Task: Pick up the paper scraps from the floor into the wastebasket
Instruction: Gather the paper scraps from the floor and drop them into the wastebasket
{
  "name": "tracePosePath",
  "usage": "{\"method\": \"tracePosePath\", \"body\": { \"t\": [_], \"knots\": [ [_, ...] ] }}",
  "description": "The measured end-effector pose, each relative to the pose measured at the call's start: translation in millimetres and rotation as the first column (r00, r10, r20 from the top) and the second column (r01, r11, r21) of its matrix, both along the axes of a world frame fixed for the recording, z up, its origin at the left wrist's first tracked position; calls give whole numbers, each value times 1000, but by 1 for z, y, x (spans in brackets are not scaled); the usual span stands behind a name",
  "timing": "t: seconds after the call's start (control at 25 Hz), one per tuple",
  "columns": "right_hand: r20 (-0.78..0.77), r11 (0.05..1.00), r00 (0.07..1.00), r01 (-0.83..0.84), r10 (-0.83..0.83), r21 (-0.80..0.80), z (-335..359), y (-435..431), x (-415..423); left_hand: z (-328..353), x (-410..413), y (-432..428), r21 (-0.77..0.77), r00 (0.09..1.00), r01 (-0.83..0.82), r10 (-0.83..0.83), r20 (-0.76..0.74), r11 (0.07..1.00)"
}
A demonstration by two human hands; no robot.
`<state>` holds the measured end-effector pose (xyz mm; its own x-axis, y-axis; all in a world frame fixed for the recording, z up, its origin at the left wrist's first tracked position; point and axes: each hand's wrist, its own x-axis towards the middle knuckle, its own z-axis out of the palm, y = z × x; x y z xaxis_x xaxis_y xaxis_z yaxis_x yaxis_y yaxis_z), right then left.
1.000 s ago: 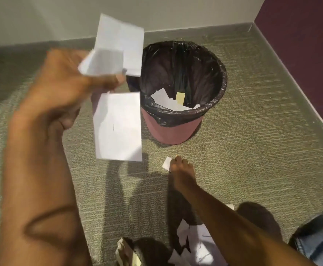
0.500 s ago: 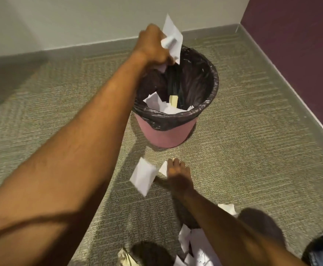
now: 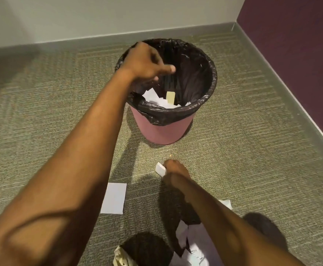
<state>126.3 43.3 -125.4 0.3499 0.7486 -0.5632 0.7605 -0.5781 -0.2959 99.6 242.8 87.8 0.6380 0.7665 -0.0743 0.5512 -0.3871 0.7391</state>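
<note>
Bin (image 3: 164,129), pink with a black liner (image 3: 201,73), stands upright on the carpet (image 3: 243,150) near the far wall. White pieces (image 3: 153,96) and one yellow slip (image 3: 170,97) lie inside. Left hand (image 3: 145,64) hangs over the bin's left rim, fingers loose and blurred, nothing visible in them. Right hand (image 3: 176,169), low in front of the bin, has its fingers curled round a small white scrap (image 3: 160,169). A flat sheet (image 3: 114,197) lies to its left. A pile (image 3: 193,246) of torn paper lies at the near edge.

Bare left hand (image 3: 147,64) and right hand (image 3: 174,169), bare forearms (image 3: 76,169)
</note>
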Motion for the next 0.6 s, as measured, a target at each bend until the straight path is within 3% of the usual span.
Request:
{"method": "tracePosePath", "body": {
  "t": [0.04, 0.08, 0.16, 0.24, 0.28, 0.36, 0.44, 0.52, 0.6],
  "knots": [
    [-16, 999, 999, -46, 46, -13, 13, 4, -1, -2, -13, 0, -9, 976, -138, 138, 168, 990],
    [-31, 994, 994, -106, 106, -16, 27, 8, -2, -7, -30, -1, -30, 896, -314, 307, 321, 949],
    [-55, 970, 969, -242, 242, -10, 63, 18, -3, -30, -65, -6, -109, 633, -661, 630, 451, 742],
    [-119, 935, 928, -355, 353, 8, 104, 29, -1, -70, -98, -22, -97, 462, -858, 840, 285, 505],
    [-174, 917, 902, -398, 395, 21, 126, 34, 0, -93, -112, -31, -52, 464, -880, 878, 119, 473],
    [-279, 892, 850, -448, 447, 62, 169, 40, 5, -146, -135, -47, -22, 594, -786, 745, -304, 618],
    [-336, 881, 815, -448, 473, 154, 207, 43, 12, -186, -147, -68, -110, 623, -678, 488, -611, 727],
    [-327, 871, 819, -376, 472, 314, 237, 45, 21, -214, -155, -91, -169, 582, -632, 319, -748, 757],
    [-274, 843, 889, -194, 368, 501, 255, 49, 34, -238, -160, -120, -182, 559, -617, 263, -786, 766]
  ]
}}
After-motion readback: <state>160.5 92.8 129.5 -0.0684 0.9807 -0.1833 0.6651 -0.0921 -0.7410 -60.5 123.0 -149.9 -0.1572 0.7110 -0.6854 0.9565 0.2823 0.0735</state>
